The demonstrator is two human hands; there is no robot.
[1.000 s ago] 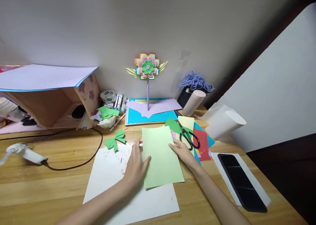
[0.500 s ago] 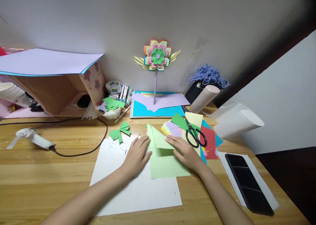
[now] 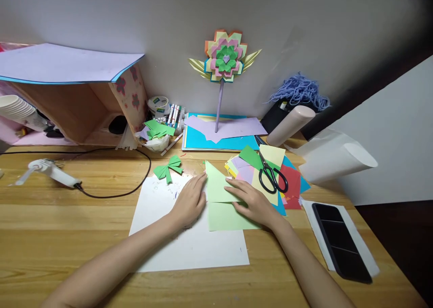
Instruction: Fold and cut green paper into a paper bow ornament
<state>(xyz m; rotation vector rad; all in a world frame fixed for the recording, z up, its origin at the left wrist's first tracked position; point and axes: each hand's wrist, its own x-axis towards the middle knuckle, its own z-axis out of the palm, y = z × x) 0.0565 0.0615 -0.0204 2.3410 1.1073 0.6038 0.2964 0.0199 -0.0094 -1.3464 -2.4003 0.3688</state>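
I am watching a pale green rectangular paper sheet [image 3: 225, 218] that is lying between both hands, its left part resting on a large white paper sheet [image 3: 196, 251] and its far right corner turned over as a triangular flap [image 3: 216, 188]. The relation I am minding is the diagonal fold: it is running from the sheet's far left tip down toward the right, passing out of sight under the right hand [image 3: 252, 204], while the sheet's long axis seems to be pointing away from the body. The right hand is nearer the fold; its fingers are spreading, unclenched, over the flap, with the thumb lying lower, by the flap's near edge. The left hand [image 3: 190, 202] is resting on the white paper with fingers extended and gripping nothing, its fingertips lying right at the green sheet's left edge; whether they are touching it I cannot tell. Just right of the right hand, black-handled metal scissors [image 3: 266, 166] are lying on a pile of coloured paper scraps [image 3: 290, 181]. A cut green paper bow [image 3: 166, 169] is sitting beyond the left hand, and farther back a layered multicoloured paper flower [image 3: 226, 57] is standing on a purple stem [image 3: 219, 107] against the wall.
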